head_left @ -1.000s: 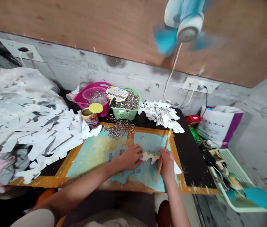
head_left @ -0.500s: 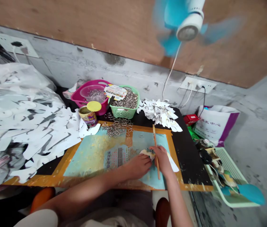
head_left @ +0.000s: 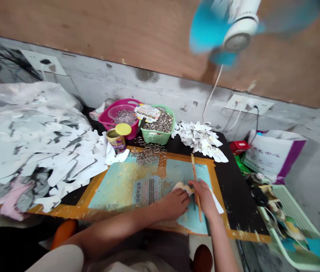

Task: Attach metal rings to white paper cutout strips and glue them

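Observation:
My left hand (head_left: pixel 177 204) rests at the front of the mat, its fingers bent over a pale cut-out piece (head_left: pixel 180 185) and holding it down. My right hand (head_left: pixel 204 195) grips a thin wooden stick (head_left: pixel 195 170), which slants across the mat with its far end past the fingers. The right fingertips meet the cut-out's right end, where small dark metal rings partly show; the fingers hide their exact contact. Beneath the right hand lies another white cut-out (head_left: pixel 217 202). Both hands work over the blue mat (head_left: pixel 111 185), edged with brown tape.
Loose metal rings (head_left: pixel 151 154) lie behind the mat, near an open glue-smeared tin (head_left: pixel 116 141). Pink (head_left: pixel 107 122) and green (head_left: pixel 155 136) baskets hold more metal rings. White cut-outs pile at left (head_left: pixel 71 151) and back right (head_left: pixel 202 139). A fan (head_left: pixel 237 36) spins overhead.
The view has swung slightly left, so everything sits further right and lower. My right fingers now cover more of the rings on the cut-out; both hands keep their holds.

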`<state>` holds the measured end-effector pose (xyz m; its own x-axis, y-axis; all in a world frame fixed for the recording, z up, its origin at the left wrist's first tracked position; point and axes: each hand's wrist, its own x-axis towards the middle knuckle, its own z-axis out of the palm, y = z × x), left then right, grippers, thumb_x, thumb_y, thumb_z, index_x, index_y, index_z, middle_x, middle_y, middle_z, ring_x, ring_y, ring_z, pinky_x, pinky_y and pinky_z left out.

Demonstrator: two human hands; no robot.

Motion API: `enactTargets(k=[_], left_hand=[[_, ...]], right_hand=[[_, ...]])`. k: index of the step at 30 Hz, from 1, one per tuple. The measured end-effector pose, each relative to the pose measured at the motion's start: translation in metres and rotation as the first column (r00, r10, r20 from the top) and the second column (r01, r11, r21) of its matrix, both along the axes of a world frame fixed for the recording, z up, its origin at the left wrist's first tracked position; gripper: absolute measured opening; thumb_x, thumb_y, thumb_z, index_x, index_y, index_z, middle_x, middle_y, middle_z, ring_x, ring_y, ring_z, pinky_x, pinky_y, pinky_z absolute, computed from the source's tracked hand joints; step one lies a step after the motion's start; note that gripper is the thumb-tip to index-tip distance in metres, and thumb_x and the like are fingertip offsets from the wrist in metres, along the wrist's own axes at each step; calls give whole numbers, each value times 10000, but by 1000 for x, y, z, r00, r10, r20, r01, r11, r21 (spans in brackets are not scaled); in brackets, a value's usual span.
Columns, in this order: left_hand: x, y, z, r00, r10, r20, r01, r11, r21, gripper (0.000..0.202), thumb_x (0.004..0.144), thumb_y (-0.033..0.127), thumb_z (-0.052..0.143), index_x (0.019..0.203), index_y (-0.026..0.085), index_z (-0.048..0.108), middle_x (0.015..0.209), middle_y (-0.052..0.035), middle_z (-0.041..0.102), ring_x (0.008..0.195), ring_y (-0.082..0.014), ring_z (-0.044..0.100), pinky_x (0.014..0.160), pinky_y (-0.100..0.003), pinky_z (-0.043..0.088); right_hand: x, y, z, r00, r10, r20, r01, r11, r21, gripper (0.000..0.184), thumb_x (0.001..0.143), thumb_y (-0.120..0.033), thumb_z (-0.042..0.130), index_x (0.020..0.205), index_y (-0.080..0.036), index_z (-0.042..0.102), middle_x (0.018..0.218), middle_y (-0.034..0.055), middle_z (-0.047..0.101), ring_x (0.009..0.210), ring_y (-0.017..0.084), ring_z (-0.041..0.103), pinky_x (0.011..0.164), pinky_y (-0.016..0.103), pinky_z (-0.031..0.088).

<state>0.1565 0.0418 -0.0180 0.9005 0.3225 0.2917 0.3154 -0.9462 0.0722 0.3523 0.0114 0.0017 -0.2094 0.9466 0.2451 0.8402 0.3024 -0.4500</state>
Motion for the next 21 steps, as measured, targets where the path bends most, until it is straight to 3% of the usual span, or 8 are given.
enactTargets(k=[3, 6, 9, 11, 13, 16, 18, 21], left_hand=[[-1, -8, 8, 1000, -20, 24, 18, 998, 60, 302, 998, 312, 447, 1152, 117, 618, 1095, -117, 662, 1091, -239, 584, 1099, -398, 359], [-10, -9, 20, 998, 7, 69, -10, 999, 49, 295, 1005, 267, 416, 1193, 181, 626, 1217, -91, 652, 1087, -211, 607, 1034, -350, 432], [-35, 22, 33, 973, 230, 36, -230, 973, -11, 317, 991, 258, 445, 1266, 247, 604, 1354, -84, 591, 1009, -195, 648, 912, -346, 510], [-61, 64, 40, 872, 488, -21, -489, 871, -39, 273, 978, 192, 466, 1183, 179, 647, 1287, -125, 619, 1069, -216, 635, 935, -362, 510], [-92, 112, 45, 727, 682, -79, -686, 726, -44, 213, 986, 218, 502, 1125, 149, 648, 1183, -123, 649, 1047, -210, 632, 938, -390, 518], [-132, 166, 48, 524, 832, -184, -850, 526, -44, 326, 947, 337, 609, 1197, 130, 591, 1180, -103, 622, 1013, -218, 638, 864, -416, 558], [-147, 181, 46, 472, 845, -252, -879, 474, -55, 322, 949, 341, 607, 1196, 136, 590, 1166, -94, 626, 987, -208, 644, 839, -403, 568], [-149, 182, 45, 481, 825, -298, -873, 481, -78, 263, 953, 328, 598, 1122, 127, 621, 1088, -80, 654, 937, -193, 653, 822, -385, 564]], right_hand=[[6, 1, -13, 1000, 15, 5, -16, 992, 126, 433, 824, -105, 438, 1209, -226, 594, 1053, 54, 718, 966, 217, 674, 1088, 493, 380], [11, -4, -21, 997, -61, -41, 72, 933, 353, 368, 885, -143, 452, 1210, -224, 606, 1079, 71, 722, 993, 235, 682, 1042, 496, 437], [16, -22, -19, 971, -200, -135, 239, 861, 450, 321, 907, -161, 478, 1194, -200, 617, 1127, 99, 712, 1049, 259, 667, 956, 455, 507], [22, -40, -18, 928, -315, -199, 372, 809, 455, 278, 908, -191, 515, 1156, -185, 641, 1156, 107, 706, 1020, 256, 680, 918, 415, 529], [30, -59, -19, 870, -424, -251, 493, 747, 446, 267, 912, -234, 539, 1142, -171, 658, 1127, 108, 718, 930, 244, 704, 871, 385, 544], [40, -84, -25, 775, -573, -267, 631, 675, 384, 305, 922, -298, 544, 1164, -160, 667, 1061, 107, 735, 860, 249, 713, 804, 370, 546], [41, -94, -31, 724, -632, -276, 689, 642, 337, 329, 929, -329, 536, 1173, -150, 664, 1049, 116, 735, 865, 264, 712, 777, 374, 542], [36, -100, -40, 694, -648, -315, 720, 617, 317, 333, 937, -341, 521, 1172, -141, 644, 1082, 129, 727, 902, 273, 710, 777, 385, 545]])
